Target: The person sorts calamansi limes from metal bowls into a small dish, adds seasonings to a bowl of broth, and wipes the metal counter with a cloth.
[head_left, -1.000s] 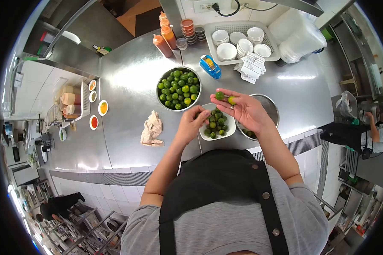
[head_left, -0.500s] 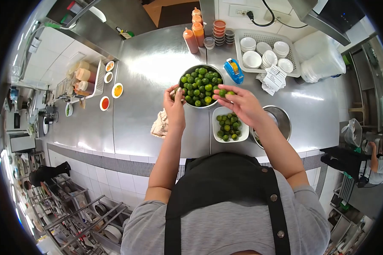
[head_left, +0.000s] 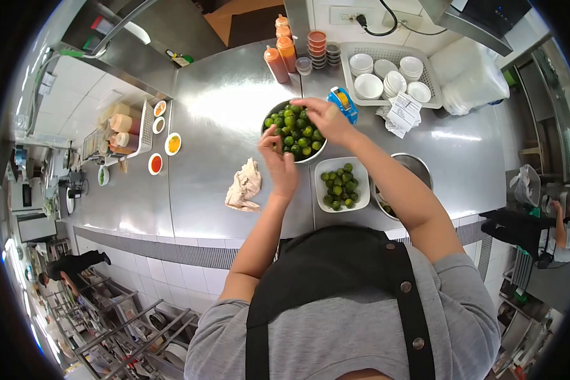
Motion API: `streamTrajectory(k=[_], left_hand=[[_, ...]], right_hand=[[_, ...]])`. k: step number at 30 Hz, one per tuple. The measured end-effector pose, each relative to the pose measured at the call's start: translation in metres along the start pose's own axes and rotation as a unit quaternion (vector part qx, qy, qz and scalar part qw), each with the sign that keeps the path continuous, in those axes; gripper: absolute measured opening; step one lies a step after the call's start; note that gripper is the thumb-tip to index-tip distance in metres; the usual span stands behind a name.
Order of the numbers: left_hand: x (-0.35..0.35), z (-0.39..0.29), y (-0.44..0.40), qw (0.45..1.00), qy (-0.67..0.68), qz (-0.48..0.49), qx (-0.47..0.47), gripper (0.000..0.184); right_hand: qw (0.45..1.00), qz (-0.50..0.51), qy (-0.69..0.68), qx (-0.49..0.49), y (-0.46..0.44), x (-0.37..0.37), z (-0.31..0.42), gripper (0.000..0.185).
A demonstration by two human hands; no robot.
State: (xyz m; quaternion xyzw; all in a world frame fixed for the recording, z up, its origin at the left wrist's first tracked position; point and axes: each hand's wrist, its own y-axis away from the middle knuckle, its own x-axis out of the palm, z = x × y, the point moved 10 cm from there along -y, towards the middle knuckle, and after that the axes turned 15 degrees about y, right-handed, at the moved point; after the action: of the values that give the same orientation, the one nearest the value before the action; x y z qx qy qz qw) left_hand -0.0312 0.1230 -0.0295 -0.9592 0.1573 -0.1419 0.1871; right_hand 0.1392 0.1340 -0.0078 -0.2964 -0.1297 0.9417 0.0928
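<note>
A round metal bowl (head_left: 313, 158) holds a heap of small green citrus fruits (head_left: 290, 130). My left hand (head_left: 278, 163) is over the bowl's near left edge, fingers curved and apart, with no fruit visible in it. Across the bowl's far right side reaches my right hand (head_left: 325, 119), its fingertips over the fruits; what they hold, if anything, is hidden. A white square bowl (head_left: 362, 174) with darker green fruits stands nearer to me. Right of it is a second metal bowl (head_left: 426, 179), partly behind my right forearm. A crumpled cloth (head_left: 244, 185) lies to the left.
Behind the bowls are a blue tape dispenser (head_left: 350, 114), sauce bottles (head_left: 276, 64), stacked sauce cups (head_left: 316, 44) and a grey tray (head_left: 432, 76) of white dishes, with papers (head_left: 403, 114) at its front. Small sauce dishes (head_left: 155, 164) stand left. Other people are at both sides, far off.
Both hands have moved from above the white bowl to the metal bowl of fruits. My right hand, which held two fruits, has turned over and reached to the far side. The view has shifted.
</note>
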Motion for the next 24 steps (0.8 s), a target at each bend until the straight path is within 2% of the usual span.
streamTrajectory(k=[1, 4, 8, 11, 12, 14, 15, 17, 20, 23, 24], left_hand=[[-0.009, 0.001, -0.003, 0.999, 0.041, -0.021, -0.003, 0.054], [-0.027, -0.004, -0.009, 0.997, 0.038, -0.053, 0.036, 0.05], [0.001, -0.028, -0.007, 0.997, -0.012, -0.012, 0.073, 0.042], [0.071, -0.037, 0.011, 0.989, -0.027, 0.125, 0.069, 0.035], [0.104, -0.045, 0.02, 0.978, -0.044, 0.193, 0.062, 0.032], [0.17, -0.023, 0.061, 0.93, -0.033, 0.362, -0.06, 0.039], [0.198, -0.007, 0.085, 0.898, 0.022, 0.401, -0.181, 0.038], [0.239, 0.015, 0.129, 0.83, -0.146, 0.531, -0.085, 0.027], [0.266, 0.074, 0.181, 0.679, -0.322, 0.652, -0.1, 0.019], [0.275, 0.089, 0.173, 0.67, -0.331, 0.649, -0.144, 0.016], [0.277, 0.091, 0.171, 0.662, -0.337, 0.654, -0.146, 0.016]], right_hand=[[0.999, -0.043, -0.027, 0.019, 0.004, -0.019, -0.003, 0.034], [0.986, -0.067, -0.091, 0.12, 0.033, -0.071, -0.022, 0.033], [0.961, 0.099, -0.069, 0.25, 0.11, -0.116, -0.038, 0.031], [0.894, 0.307, 0.102, 0.31, 0.19, -0.121, -0.056, 0.023], [0.88, 0.317, 0.167, 0.313, 0.21, -0.122, -0.063, 0.023], [0.841, 0.333, 0.294, 0.309, 0.252, -0.108, -0.082, 0.023], [0.817, 0.37, 0.326, 0.299, 0.263, -0.097, -0.081, 0.025], [0.783, 0.321, 0.391, 0.363, 0.293, -0.082, -0.105, 0.026], [0.818, 0.247, 0.313, 0.416, 0.304, -0.077, -0.108, 0.023], [0.784, 0.3, 0.4, 0.368, 0.305, -0.079, -0.107, 0.02], [0.791, 0.291, 0.413, 0.345, 0.3, -0.082, -0.099, 0.02]])
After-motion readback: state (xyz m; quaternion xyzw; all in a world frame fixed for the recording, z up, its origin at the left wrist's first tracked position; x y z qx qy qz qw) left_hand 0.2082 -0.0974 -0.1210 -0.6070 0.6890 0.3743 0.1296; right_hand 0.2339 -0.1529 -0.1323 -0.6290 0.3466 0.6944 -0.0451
